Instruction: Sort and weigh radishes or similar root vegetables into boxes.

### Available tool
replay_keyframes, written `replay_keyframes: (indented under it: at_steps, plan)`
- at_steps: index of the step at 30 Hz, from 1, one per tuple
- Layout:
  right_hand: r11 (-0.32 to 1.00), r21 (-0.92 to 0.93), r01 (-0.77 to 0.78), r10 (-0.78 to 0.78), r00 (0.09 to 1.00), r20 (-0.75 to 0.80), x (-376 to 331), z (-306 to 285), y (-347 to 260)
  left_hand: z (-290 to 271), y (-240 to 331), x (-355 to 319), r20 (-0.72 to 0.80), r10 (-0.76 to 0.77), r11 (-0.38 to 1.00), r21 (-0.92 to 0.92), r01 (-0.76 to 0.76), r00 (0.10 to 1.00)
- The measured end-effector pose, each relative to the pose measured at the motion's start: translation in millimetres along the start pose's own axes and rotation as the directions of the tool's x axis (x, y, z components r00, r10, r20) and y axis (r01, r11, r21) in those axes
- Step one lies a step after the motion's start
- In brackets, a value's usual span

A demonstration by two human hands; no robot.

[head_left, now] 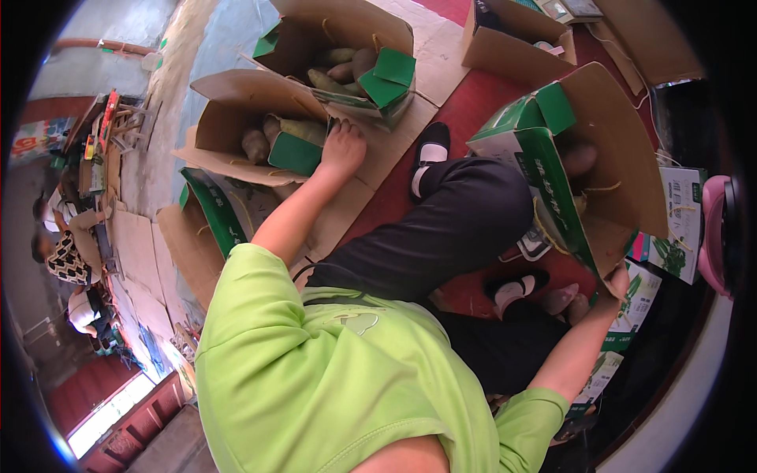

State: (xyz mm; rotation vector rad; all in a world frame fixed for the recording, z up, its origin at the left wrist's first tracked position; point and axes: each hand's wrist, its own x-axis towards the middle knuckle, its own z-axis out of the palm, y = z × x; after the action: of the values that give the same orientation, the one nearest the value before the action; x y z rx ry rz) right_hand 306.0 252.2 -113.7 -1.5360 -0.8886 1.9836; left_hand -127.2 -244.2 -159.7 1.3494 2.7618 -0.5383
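Your left hand [344,148] lies on the open carton [236,118] (fingers together, curled at its green flap), where sweet potatoes [256,144] lie lengthwise. Your right hand [613,285] pinches the tilted green-and-white box [536,169]; its fingertips are hidden.

Open green-and-brown cartons holding sweet potatoes: three — two [260,130] [347,55] beyond black trouser leg [441,236], one [583,165] right of it. Black-and-white shoes: two [430,154] [512,290]. Loose sweet potatoes by lower shoe: two [558,299].

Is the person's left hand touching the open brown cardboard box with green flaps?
Touching: the head view shows the left hand resting on the green flap of the open brown cardboard box.
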Motion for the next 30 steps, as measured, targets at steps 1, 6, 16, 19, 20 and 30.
replay_keyframes:
  at_steps: [1, 6, 16, 19, 20, 30]
  plan:
    - [1.0, 0.002, 0.007, -0.007, 1.0, -0.009, -4, 0, -2, 15, 4, 10, -0.005, 0.008, 1.0, -0.005, -0.008, 1.0]
    - [0.998, -0.041, -0.045, 0.043, 0.998, -0.038, -27, 29, -2, 45, 2, 45, 0.461, -0.189, 0.947, 0.318, 0.037, 0.867]
    - [0.996, -0.082, 0.043, -0.047, 0.997, -0.054, 2, -4, 2, 53, -3, -16, 0.555, -0.145, 0.97, 0.241, 0.008, 0.819]
    - [0.994, -0.107, 0.029, -0.044, 0.989, -0.142, 1, 7, 3, 69, -5, -68, 0.515, -0.102, 0.953, 0.297, -0.065, 0.851]
    - [0.997, -0.071, 0.011, -0.018, 0.994, -0.106, -5, 14, 3, 77, -8, -82, 0.492, -0.072, 0.937, 0.331, -0.11, 0.868]
    - [0.998, -0.058, -0.029, 0.02, 0.988, -0.155, 12, 1, 2, 11, 26, -33, 0.179, 0.115, 0.977, -0.2, -0.078, 0.977]
